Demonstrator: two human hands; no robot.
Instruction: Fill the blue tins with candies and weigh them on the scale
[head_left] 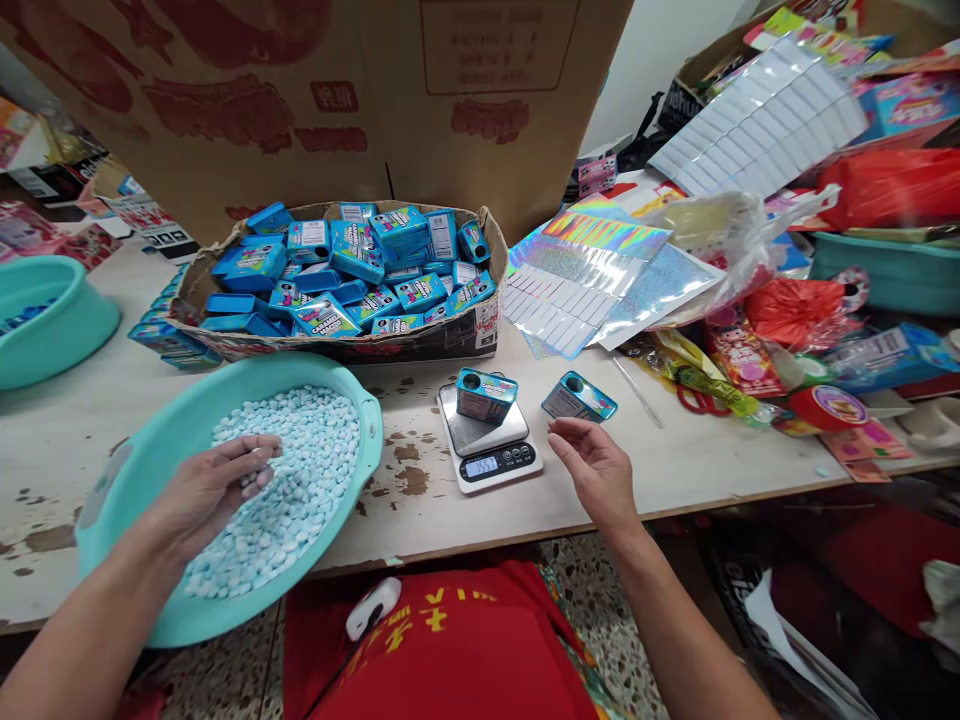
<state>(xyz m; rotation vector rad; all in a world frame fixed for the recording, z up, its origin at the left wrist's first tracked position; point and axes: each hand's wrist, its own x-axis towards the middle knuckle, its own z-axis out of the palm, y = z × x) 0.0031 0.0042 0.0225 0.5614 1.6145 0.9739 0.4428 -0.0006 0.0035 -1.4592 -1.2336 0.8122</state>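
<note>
My left hand point(229, 475) is over a turquoise basin point(120, 540) of small pale blue candies point(307, 450), its fingers closed on a few candies. My right hand point(596, 460) is near the table's front edge, fingers apart and nothing in it. Just beyond its fingertips stands a blue candy tin point(581, 398) with a round dark hole in its top. A second blue tin point(486, 396), with a similar hole, rests on the steel plate of a small digital scale point(499, 458), whose display is lit.
Behind the basin, a cut-down cardboard box point(480, 335) is heaped with blue tins. A large carton point(390, 150) rises behind it. Shiny sticker sheets point(585, 290), plastic bags and candy packs crowd the right. Another turquoise basin point(75, 325) sits far left.
</note>
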